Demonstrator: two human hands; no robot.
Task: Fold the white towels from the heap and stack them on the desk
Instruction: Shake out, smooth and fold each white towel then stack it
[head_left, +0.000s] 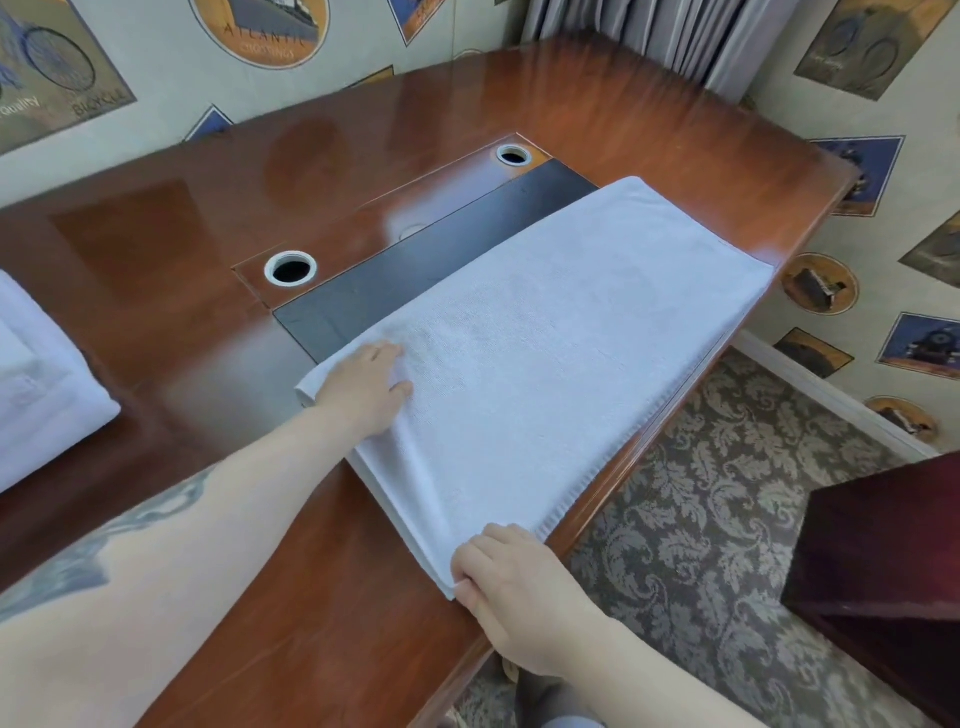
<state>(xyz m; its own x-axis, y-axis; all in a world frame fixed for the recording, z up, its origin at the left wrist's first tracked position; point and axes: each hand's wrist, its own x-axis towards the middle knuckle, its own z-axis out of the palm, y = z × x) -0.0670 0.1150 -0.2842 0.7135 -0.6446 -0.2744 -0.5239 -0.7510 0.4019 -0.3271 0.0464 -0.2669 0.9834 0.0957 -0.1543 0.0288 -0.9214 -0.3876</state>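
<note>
A white towel (545, 353), folded lengthwise into a long strip, lies flat along the right edge of the wooden desk (218, 332). My left hand (366, 389) rests on its near left corner with fingers spread over the cloth. My right hand (511, 587) pinches the near right corner at the desk's edge, fingers curled over the layers. A stack of folded white towels (41, 384) sits at the far left of the desk, partly cut off by the frame.
A black inset panel (415, 260) and two cable holes (291, 268) (513, 155) lie behind the towel. A dark wooden piece of furniture (883, 571) stands on the patterned carpet at the right. Walls and a curtain bound the desk's far side.
</note>
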